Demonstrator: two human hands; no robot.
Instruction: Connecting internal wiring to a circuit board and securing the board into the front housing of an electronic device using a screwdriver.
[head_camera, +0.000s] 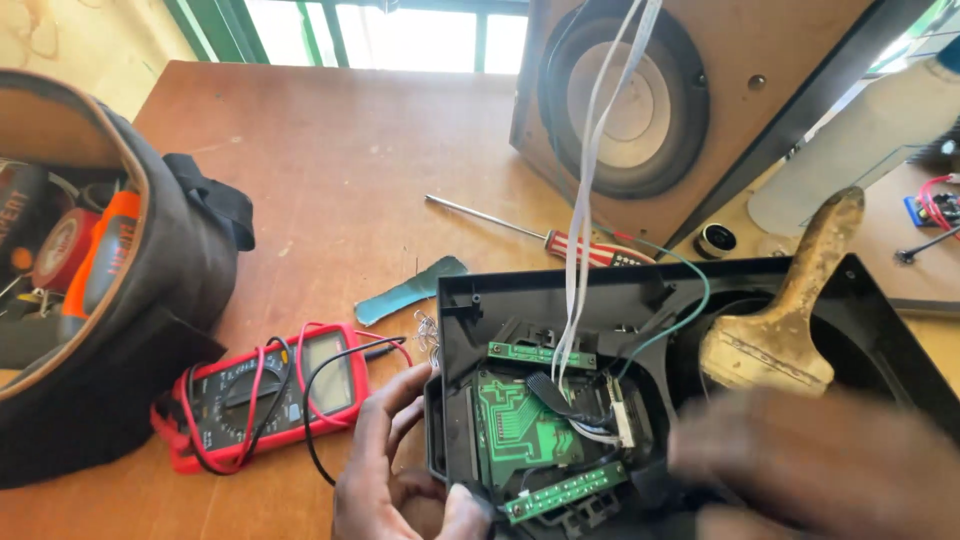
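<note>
The left hand (385, 470) grips the near left edge of the black plastic housing (890, 330), fingers curled around its rim, thumb pressed by the green circuit board (520, 425) inside. The right hand (820, 460) hovers blurred over the housing's right side; whether its fingers are open or closed, I cannot tell. A paintbrush (790, 310) rests in the housing's round opening. White ribbon cables (590, 170) run up to the wooden speaker box (700, 90) at the far side. Steadying the housing firmly and keeping the cables slack seems wise here. A red multimeter (265, 395) lies to the left.
</note>
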